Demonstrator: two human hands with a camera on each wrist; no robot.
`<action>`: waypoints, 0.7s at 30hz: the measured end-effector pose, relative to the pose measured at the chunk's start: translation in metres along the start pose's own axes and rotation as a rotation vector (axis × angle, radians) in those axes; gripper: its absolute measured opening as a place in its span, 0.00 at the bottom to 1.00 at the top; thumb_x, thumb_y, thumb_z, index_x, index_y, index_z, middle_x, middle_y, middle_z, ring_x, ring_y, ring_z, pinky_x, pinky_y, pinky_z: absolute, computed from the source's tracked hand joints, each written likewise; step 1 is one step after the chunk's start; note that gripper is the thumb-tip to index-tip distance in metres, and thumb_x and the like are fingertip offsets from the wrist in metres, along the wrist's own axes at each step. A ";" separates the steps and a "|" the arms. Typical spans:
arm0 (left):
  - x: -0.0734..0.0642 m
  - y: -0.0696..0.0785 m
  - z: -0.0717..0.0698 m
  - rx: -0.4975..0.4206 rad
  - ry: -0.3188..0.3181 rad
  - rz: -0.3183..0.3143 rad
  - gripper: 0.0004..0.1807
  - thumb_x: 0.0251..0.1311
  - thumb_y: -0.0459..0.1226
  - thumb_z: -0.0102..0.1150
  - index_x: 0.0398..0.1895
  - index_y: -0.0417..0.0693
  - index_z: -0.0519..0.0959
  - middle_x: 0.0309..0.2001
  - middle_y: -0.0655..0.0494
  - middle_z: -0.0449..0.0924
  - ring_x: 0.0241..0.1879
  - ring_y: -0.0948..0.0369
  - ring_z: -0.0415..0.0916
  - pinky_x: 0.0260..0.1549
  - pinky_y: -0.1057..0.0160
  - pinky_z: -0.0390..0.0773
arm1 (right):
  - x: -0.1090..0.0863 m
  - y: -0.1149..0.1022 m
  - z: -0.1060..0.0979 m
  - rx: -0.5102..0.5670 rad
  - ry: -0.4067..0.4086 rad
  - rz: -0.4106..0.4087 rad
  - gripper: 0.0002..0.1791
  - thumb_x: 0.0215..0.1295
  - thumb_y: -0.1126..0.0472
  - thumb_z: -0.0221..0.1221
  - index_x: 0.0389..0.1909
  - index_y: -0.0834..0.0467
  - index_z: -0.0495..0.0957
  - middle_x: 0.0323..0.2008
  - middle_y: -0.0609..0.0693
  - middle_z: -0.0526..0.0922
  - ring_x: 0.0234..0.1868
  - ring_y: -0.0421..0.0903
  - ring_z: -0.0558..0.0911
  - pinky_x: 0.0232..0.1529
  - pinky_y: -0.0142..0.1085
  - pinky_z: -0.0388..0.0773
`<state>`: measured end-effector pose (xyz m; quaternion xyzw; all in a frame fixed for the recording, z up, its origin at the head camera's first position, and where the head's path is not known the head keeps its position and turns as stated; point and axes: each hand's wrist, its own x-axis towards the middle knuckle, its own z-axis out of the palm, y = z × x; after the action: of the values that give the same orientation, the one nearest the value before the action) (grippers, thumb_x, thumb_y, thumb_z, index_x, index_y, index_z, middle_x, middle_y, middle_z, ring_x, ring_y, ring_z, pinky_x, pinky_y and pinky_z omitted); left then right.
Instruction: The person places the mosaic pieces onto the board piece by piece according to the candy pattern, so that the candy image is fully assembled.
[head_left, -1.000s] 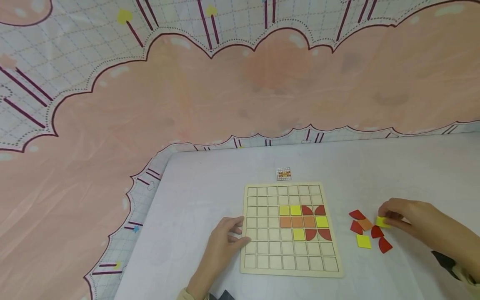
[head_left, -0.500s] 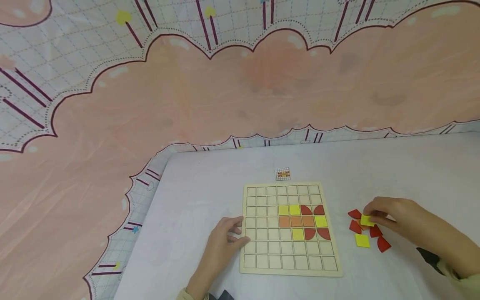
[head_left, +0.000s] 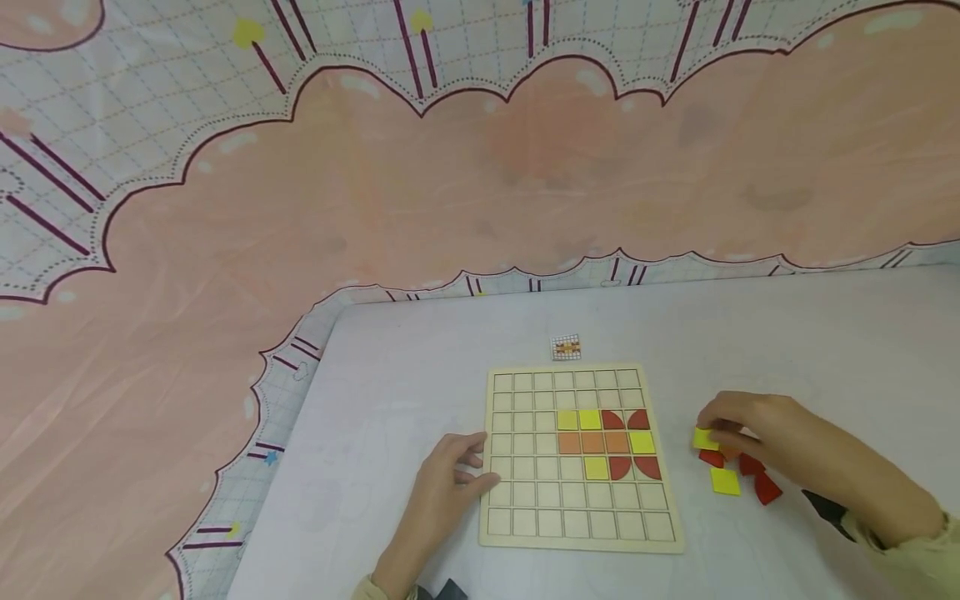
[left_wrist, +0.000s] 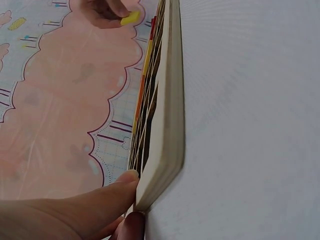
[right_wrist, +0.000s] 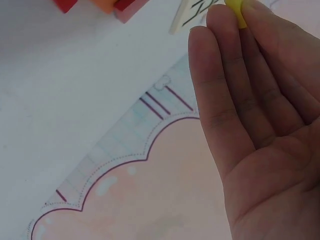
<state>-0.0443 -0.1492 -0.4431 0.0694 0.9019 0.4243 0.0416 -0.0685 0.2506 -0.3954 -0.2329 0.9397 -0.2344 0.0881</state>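
Now right hand [head_left: 772, 429] pinches one yellow tile [head_left: 703, 439]; board [head_left: 525, 497] bears eleven.

grid board [head_left: 523, 445]: wood-like, matt | white tabletop [head_left: 405, 375]: smooth | right sleeve [head_left: 918, 560]: cloth

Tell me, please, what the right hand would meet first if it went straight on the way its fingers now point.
Pinching a yellow square tile and pointing left, the right hand would probably first meet the square pale wooden grid board at its right edge, or pass above it; height is unclear.
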 end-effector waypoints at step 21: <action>0.000 -0.001 0.001 0.014 0.002 -0.006 0.29 0.53 0.34 0.73 0.60 0.42 0.76 0.47 0.55 0.77 0.45 0.60 0.77 0.39 0.72 0.83 | 0.026 -0.030 0.012 -0.024 0.037 -0.125 0.09 0.59 0.64 0.68 0.41 0.54 0.84 0.39 0.41 0.84 0.33 0.35 0.77 0.32 0.28 0.83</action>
<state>-0.0445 -0.1488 -0.4447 0.0663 0.9052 0.4178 0.0414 -0.0759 0.2097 -0.3927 -0.2880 0.9274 -0.2325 0.0530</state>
